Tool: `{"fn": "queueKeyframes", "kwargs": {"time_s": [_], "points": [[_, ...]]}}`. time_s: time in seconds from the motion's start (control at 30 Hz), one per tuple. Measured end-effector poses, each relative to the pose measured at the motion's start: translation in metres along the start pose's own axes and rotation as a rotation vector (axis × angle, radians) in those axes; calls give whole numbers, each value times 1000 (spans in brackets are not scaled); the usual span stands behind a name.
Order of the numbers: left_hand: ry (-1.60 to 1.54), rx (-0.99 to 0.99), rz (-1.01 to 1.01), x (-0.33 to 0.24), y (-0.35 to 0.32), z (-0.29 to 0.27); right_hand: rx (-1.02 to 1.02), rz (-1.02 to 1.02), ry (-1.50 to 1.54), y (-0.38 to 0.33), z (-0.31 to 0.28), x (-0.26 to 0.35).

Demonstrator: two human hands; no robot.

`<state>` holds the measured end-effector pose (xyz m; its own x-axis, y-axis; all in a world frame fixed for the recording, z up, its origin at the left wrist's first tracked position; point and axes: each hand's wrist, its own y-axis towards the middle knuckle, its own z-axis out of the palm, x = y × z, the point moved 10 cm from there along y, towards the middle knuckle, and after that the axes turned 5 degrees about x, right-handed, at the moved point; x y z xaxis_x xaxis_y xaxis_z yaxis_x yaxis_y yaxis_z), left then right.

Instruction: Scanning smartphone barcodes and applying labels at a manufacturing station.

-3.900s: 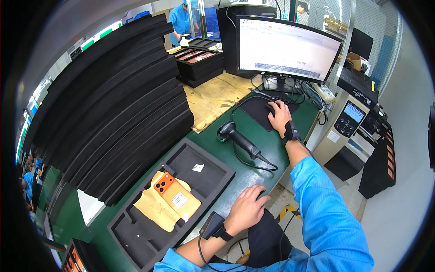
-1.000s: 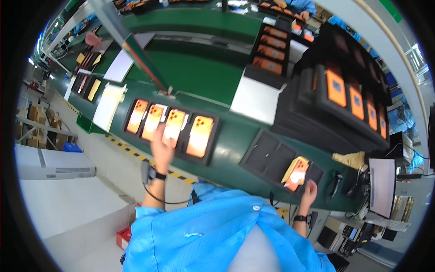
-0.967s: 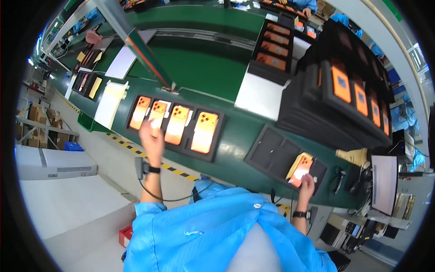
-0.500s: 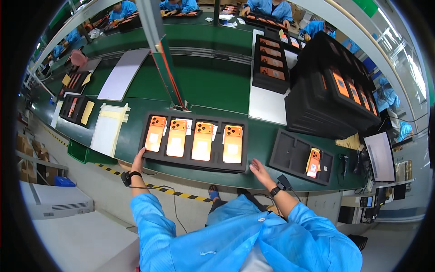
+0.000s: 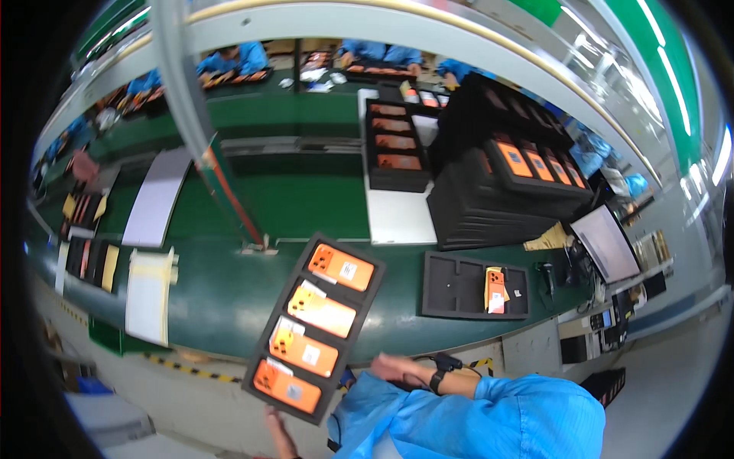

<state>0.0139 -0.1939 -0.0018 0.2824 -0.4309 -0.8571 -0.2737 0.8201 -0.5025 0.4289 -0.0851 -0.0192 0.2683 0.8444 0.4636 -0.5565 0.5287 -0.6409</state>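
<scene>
A black foam tray [image 5: 284, 325] lies turned at a slant, its near end jutting past the table's front edge. Several orange smartphones [image 5: 303, 357] sit in its slots, camera side up, with white labels on them. At that near end my left hand [image 5: 280, 436] grips the tray's edge, most of its fingers hidden. To the right of the tray, apart from it, is my right hand [image 5: 394, 367], blurred, its fingers stretched out and holding nothing.
At right a second black tray [image 5: 462, 287] holds one orange phone [image 5: 495, 294], near a handheld scanner [image 5: 545, 279] and a monitor [image 5: 605, 243]. Tall stacks of black trays [image 5: 482, 199] stand behind. A metal post [image 5: 187, 84] rises from the bench. Co-workers in blue sit across.
The tray has swung from lying along the table edge to a steep slant. My left hand has drawn back toward me with its near end. My right hand has moved nearer my body.
</scene>
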Motion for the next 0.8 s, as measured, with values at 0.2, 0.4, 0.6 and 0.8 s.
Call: {"fn": "queueKeyframes", "kwargs": {"time_s": [0.2,0.4,0.6,0.8], "points": [[229,550,-26,-135,207,41,184,71,-208,39,59,-35],[227,916,-323,-130,213,179,368,-206,125,76,114,-22],[71,595,-569,-109,171,166,262,-175,210,48,105,-5],[27,672,-388,-110,165,200,109,-178,320,18,84,15]]}}
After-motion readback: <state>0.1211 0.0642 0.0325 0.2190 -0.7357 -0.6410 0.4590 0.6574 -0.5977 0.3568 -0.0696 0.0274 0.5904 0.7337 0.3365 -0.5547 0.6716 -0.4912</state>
